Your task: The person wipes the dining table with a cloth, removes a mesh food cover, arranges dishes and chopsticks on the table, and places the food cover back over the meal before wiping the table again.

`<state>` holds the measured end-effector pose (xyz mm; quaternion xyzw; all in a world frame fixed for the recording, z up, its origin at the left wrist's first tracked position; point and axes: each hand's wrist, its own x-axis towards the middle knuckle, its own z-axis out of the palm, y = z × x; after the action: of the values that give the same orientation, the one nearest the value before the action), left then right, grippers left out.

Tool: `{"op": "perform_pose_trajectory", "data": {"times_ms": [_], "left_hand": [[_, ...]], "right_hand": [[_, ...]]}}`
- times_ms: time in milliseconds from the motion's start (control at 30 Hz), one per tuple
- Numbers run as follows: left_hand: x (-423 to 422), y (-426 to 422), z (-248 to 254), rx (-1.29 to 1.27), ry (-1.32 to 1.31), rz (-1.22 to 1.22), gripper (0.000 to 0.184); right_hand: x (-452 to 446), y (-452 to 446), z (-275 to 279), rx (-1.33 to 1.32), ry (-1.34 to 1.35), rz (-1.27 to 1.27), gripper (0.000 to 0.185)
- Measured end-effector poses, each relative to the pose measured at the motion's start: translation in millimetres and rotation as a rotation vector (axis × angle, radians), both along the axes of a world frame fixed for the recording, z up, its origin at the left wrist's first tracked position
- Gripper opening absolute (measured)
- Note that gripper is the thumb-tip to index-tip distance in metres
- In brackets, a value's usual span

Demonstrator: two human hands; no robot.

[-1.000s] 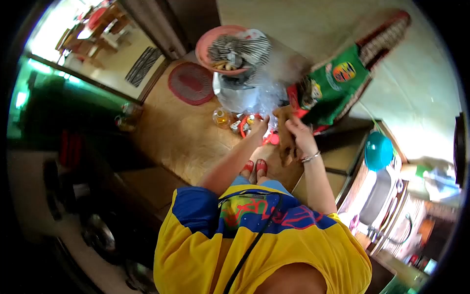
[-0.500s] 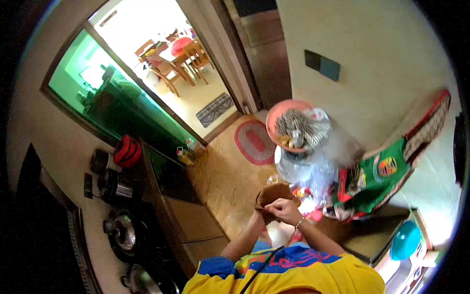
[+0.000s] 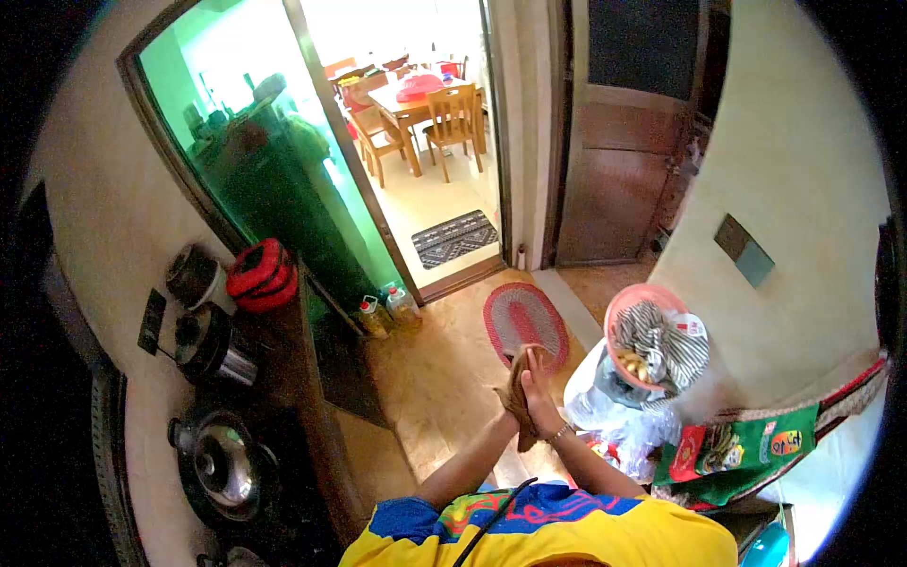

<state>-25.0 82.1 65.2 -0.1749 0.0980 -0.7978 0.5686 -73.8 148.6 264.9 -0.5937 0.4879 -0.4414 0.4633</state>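
Note:
A brown cloth [image 3: 517,386] is pressed between my two hands in front of my body. My right hand [image 3: 541,404] lies along its right side, fingers straight and together, with a bracelet at the wrist. On the other side, my left hand [image 3: 511,421] is mostly covered by the cloth, so its fingers are largely hidden. Both hands are held above the floor, short of the oval red-and-grey rug [image 3: 527,323].
A pink basin [image 3: 619,307] with striped cloth stands right, above plastic bags [image 3: 642,435]. Along the left counter are a red bag [image 3: 260,276], pots [image 3: 213,350] and a lidded wok [image 3: 222,463]. A doorway ahead shows a dining table [image 3: 402,99] and chairs.
My view has turned and risen, showing more of the doorway and brown door. My right hand has gone from bent fingers at the cloth's edge to lying straight against it; the cloth is now folded narrower.

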Motion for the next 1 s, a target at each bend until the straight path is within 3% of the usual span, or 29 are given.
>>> {"op": "perform_pose_trajectory", "data": {"times_ms": [33,100,167,200,233,367,433,467,533,567,700,767,867,933,1000], "left_hand": [[28,-12,21,0.054,0.391,-0.100,0.064],[90,-24,76,0.002,0.257,-0.027,0.064],[127,-43,108,-0.079,-0.396,0.139,0.065],[138,-51,117,-0.271,-0.187,0.194,0.064],[148,-62,117,-0.265,-0.187,0.193,0.064],[174,-120,110,-0.044,0.450,0.045,0.062],[186,-150,110,0.066,0.762,-0.022,0.061],[194,-166,110,0.065,0.757,-0.014,0.061],[204,-190,121,-0.106,-0.751,0.303,0.059],[211,-207,128,-0.079,-0.799,0.293,0.059],[228,-305,152,-0.050,-0.488,0.242,0.061],[226,-359,168,-0.052,-0.380,0.219,0.061],[215,-439,196,0.012,-0.081,0.201,0.063],[202,-503,191,0.032,0.497,0.242,0.064],[216,-548,183,0.015,0.380,0.247,0.064]], "right_hand": [[21,-13,12,-0.023,0.036,0.045,0.063],[62,-46,26,-0.048,0.069,0.091,0.063],[97,-73,34,-0.134,0.128,0.164,0.062],[114,-84,37,-0.128,0.159,0.138,0.064],[127,-94,41,-0.122,0.159,0.138,0.064],[160,-142,53,-0.192,0.198,0.152,0.063],[172,-175,49,-0.146,0.030,0.186,0.065],[179,-193,49,-0.145,0.024,0.193,0.065],[191,-231,55,-0.061,-0.070,0.194,0.068],[196,-251,58,-0.018,-0.118,0.192,0.070],[204,-353,48,0.097,-0.305,0.216,0.078],[206,-417,36,0.187,-0.605,0.253,0.080],[202,-506,56,0.137,-0.538,0.192,0.080],[207,-557,61,0.104,-0.531,0.185,0.080],[217,-607,62,0.075,-0.511,0.188,0.078]]}}
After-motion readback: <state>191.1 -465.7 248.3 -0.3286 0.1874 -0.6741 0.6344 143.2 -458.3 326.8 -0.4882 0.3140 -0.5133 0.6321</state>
